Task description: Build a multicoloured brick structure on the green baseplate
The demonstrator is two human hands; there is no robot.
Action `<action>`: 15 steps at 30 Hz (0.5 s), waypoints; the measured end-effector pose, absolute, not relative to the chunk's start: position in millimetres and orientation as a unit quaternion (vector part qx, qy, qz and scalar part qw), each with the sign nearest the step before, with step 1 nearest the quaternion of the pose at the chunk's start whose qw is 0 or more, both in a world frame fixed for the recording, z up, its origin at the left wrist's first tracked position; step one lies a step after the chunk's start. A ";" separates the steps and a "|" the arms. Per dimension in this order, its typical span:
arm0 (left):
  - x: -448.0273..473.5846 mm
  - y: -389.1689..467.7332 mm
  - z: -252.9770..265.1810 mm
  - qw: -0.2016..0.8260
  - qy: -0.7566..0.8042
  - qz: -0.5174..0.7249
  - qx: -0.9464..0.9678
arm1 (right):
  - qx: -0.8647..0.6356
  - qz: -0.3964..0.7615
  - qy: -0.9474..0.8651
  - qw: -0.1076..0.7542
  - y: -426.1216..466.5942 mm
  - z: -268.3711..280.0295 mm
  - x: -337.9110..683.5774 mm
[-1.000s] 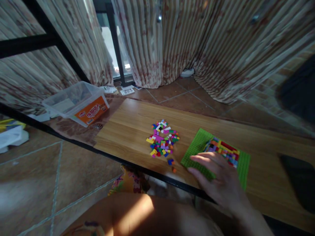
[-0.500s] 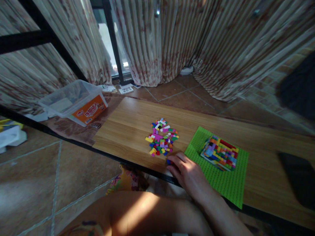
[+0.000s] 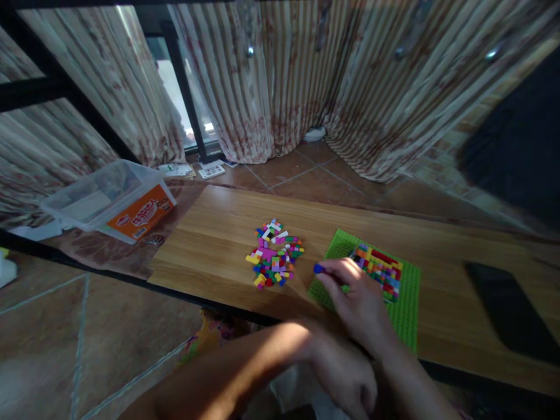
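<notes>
A small blue toy brick (image 3: 319, 268) is pinched between the thumb and fingers of my right hand (image 3: 361, 294). That hand is over the green baseplate (image 3: 409, 318), beside the block of built-up multicoloured bricks (image 3: 382, 267), and hides part of both. A bit of bright green shows under its thumb. Below the table edge, my left hand (image 3: 345, 373) is closed with its fingers curled in. What it holds, if anything, is hidden. A loose pile of small coloured bricks (image 3: 273, 263) lies on the wooden table (image 3: 196, 245), left of the baseplate.
A dark flat object (image 3: 510, 309) lies on the table to the right. Beyond the table's left end stands a clear plastic bin (image 3: 100, 204) with an orange label. Striped curtains (image 3: 293, 87) hang behind, and a dark shape (image 3: 518, 151) is at the upper right.
My right hand has moved from the table by the loose pile onto the baseplate, carrying the blue brick. My left hand has come into view at the bottom. The whole view has shifted slightly.
</notes>
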State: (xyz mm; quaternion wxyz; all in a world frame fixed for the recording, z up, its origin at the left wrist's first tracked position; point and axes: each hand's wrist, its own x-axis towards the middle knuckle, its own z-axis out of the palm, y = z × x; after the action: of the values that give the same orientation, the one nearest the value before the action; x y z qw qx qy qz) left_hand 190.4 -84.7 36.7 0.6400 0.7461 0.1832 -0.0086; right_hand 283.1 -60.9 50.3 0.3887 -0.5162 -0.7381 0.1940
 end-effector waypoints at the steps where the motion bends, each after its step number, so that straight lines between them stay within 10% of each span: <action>1: 185.0 -74.1 39.8 0.667 0.166 -0.036 0.726 | -0.543 0.194 -0.693 0.434 -58.9 54.3 292.5; 7: 164.1 -21.8 60.8 0.751 0.415 0.263 0.442 | -0.563 0.223 -0.555 0.571 -57.1 60.4 325.9; 15: 185.9 -20.8 69.7 0.789 0.389 0.402 0.256 | -0.551 0.126 -0.713 0.416 -57.9 62.9 324.0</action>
State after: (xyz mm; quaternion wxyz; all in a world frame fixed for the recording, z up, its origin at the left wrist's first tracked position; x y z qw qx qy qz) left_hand 185.9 -20.8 69.7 0.7885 0.2558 0.3892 0.4016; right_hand 324.0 -57.9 62.9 0.4161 -0.5506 -0.7126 0.1264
